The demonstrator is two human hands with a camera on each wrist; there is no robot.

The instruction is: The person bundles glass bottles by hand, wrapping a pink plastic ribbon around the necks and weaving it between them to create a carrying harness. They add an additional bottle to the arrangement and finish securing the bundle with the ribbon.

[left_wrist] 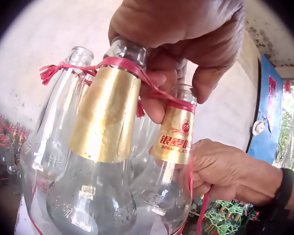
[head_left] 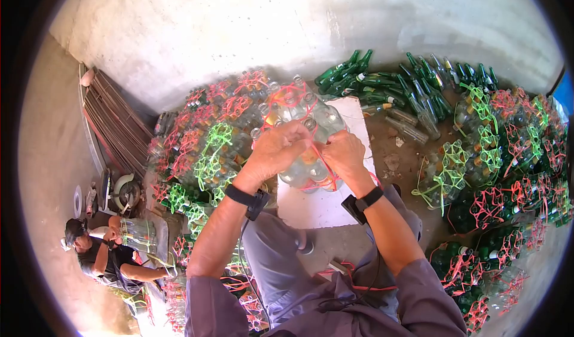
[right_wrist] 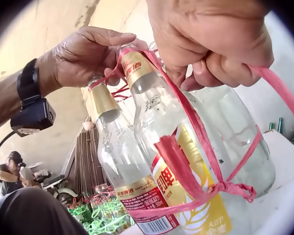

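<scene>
A bundle of clear glass bottles point(head_left: 327, 119), gold foil on several necks, stands on a white board point(head_left: 317, 213) before the seated person. Red plastic twine point(right_wrist: 196, 117) loops round the necks and runs down to a knotted band about the bottles' bodies. In the left wrist view, the left hand point(left_wrist: 186, 29) curls its fingers round a bottle neck point(left_wrist: 125, 51) beside the twine. Fisted close to the bottles' shoulders, the right hand point(right_wrist: 210, 44) grips the twine, and a tail of it sticks out past the fist.
Tied bottles with red and green twine point(head_left: 215, 146) crowd the left; more bundles point(head_left: 490, 205) fill the right. Loose green bottles point(head_left: 353, 68) lie along the wall. At lower left another person point(head_left: 104, 256) sits handling bottles, near bundled rods point(head_left: 116, 116).
</scene>
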